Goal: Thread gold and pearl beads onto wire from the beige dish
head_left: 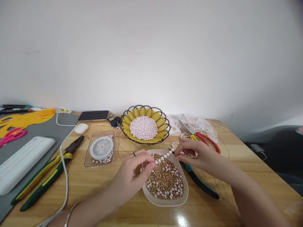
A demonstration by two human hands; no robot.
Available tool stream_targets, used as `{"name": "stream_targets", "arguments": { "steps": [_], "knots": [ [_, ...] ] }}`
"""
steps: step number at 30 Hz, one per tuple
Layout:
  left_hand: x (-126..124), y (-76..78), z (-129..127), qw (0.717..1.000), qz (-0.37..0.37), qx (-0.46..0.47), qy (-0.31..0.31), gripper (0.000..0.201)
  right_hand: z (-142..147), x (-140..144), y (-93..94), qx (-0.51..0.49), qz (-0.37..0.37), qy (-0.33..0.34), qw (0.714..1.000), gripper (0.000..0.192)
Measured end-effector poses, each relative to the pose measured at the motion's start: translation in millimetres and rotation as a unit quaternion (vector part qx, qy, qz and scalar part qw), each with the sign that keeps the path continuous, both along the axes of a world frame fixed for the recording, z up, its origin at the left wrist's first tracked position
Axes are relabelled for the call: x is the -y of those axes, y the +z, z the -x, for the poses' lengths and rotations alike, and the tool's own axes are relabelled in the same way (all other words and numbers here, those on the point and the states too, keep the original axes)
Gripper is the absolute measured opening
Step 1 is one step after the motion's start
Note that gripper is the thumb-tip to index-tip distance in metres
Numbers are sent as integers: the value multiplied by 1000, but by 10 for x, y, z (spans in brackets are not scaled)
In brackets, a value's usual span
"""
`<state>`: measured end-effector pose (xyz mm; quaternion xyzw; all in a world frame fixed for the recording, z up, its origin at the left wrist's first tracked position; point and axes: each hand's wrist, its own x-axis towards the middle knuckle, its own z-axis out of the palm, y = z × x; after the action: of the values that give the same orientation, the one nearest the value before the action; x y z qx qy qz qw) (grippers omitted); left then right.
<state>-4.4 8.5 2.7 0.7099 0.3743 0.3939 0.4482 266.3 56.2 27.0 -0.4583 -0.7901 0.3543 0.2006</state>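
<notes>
Between my two hands a strand of pearl beads (164,156) stretches over a pale dish (167,203). My left hand (132,171) is closed, pinching the strand's near end between thumb and finger at the dish's left rim. At the upper right rim my right hand (199,154) is closed too, thumb and fingertips together around the strand's other part. Small gold beads (163,176) fill the dish, with larger white and pinkish pearls (171,192) among them. Dark-green-handled pliers (201,184) lie under and beside my right hand; their jaws are partly hidden.
Behind the dish stands a yellow basket (126,126) of pink beads (143,127). Red-and-yellow-handled scissors (205,138) lie on bagged beads at right. A clear box (88,159) with a spool (101,148), large pliers (47,173), a white cable (63,170) and phone (93,115) occupy the left.
</notes>
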Motion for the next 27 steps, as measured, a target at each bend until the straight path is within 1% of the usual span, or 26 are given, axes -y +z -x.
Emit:
{"name": "stream_targets", "arguments": {
  "steps": [3,6,11,15,19,24,27],
  "knots": [
    [-1,-8,5,1000,1,-3,1,21,-31,38,-57,84,10,42,996,6],
    [-1,-16,9,1000,-3,-3,-1,21,-33,56,-131,116,5,59,991,6],
    [3,-20,11,1000,-5,-2,-4,21,25,55,-194,129,29,72,989,11],
    [6,-15,7,1000,-4,-2,-3,22,106,59,-176,145,40,69,986,11],
    [3,-10,4,1000,1,-2,-4,21,154,74,-145,171,38,62,983,12],
    [2,-18,8,1000,-1,-2,-4,21,148,86,-172,140,26,74,987,17],
    [6,-14,12,1000,-6,-7,-3,20,158,83,-178,142,19,77,987,18]
  ]
}}
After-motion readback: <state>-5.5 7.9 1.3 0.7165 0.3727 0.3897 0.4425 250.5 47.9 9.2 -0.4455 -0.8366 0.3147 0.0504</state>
